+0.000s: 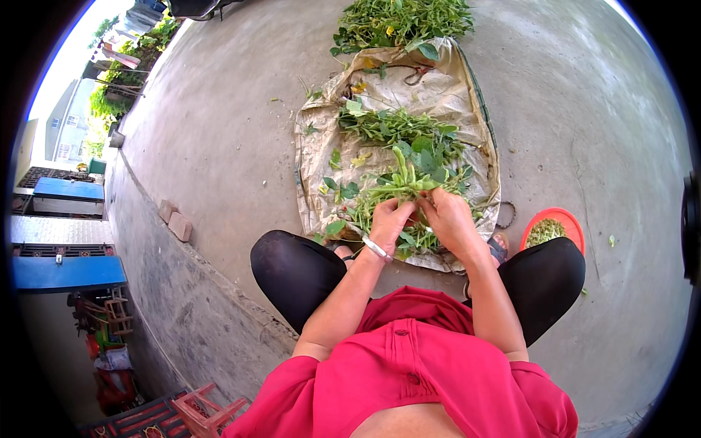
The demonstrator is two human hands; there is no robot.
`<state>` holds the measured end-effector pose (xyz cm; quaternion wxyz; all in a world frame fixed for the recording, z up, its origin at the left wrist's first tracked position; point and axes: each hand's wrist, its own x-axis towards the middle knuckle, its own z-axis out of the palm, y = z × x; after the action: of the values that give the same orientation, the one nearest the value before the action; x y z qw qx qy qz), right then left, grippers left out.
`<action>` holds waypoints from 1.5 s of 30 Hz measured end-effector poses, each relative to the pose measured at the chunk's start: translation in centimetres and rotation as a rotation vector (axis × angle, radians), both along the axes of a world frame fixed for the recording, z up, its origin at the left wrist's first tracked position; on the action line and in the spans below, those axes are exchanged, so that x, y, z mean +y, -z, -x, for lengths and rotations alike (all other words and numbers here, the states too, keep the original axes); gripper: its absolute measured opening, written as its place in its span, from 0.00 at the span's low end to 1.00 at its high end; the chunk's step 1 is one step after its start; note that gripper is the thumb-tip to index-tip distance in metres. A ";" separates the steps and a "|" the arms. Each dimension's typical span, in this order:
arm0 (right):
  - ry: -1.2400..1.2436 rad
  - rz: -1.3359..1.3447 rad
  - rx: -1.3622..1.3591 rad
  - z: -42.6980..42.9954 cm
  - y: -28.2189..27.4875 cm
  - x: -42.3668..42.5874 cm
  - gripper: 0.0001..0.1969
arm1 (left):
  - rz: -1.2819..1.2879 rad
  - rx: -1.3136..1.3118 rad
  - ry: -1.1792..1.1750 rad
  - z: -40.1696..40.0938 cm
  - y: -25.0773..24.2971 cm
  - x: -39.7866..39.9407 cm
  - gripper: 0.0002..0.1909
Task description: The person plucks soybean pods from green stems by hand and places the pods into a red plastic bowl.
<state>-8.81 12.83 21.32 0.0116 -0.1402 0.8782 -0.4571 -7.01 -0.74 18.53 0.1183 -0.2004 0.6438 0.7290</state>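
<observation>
My left hand (pixel 390 223), with a silver bangle at its wrist, grips the stems of a green bean plant (pixel 404 174) bearing pods. Close beside it, the fingers of my right hand (pixel 450 218) pinch the same bunch near a pod. Both hands are above the near end of a pale woven sack (pixel 317 159) laid on the floor. Loose stems and leaves (pixel 416 238) lie beneath them. Farther up the sack is another heap of bean plants (pixel 397 126). My fingertips are partly hidden among the greenery.
A red round basin (pixel 576 227) holding small green pieces (pixel 545 231) is partly hidden by my right knee. A large pile of plants (pixel 405 22) lies past the sack. Two bricks (pixel 176 222) stand by a concrete ledge at left. A wooden stool (pixel 205 410) is at lower left.
</observation>
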 end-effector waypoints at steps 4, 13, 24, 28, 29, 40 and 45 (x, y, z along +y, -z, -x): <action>-0.024 -0.004 0.028 -0.1 0.2 0.0 0.07 | -0.248 -0.036 -0.105 -0.2 0.3 0.0 0.05; -0.069 -0.112 0.133 -0.3 0.1 0.3 0.06 | -0.483 -0.167 -0.232 -0.8 -0.2 0.7 0.04; -0.123 -0.169 0.163 -1.0 0.4 0.2 0.06 | -0.501 -0.137 -0.260 -1.0 0.4 0.9 0.05; -0.116 -0.147 0.160 -1.0 0.9 0.0 0.06 | -0.520 -0.089 -0.212 -1.2 1.2 0.4 0.05; -0.107 -0.138 0.163 -1.1 0.9 -0.2 0.06 | -0.519 -0.089 -0.212 -1.2 1.5 0.3 0.05; 0.135 0.243 -0.051 -1.9 1.5 -1.3 0.08 | -0.317 -0.064 -0.175 -1.5 1.1 0.8 0.04; 0.184 0.239 -0.081 -1.1 1.7 -1.3 0.09 | -0.274 -0.052 -0.202 -1.4 0.3 1.5 0.06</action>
<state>-7.71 11.55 19.58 -0.0114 -0.0409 0.8256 -0.5627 -5.64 0.77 18.20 0.0872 -0.2650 0.5116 0.8127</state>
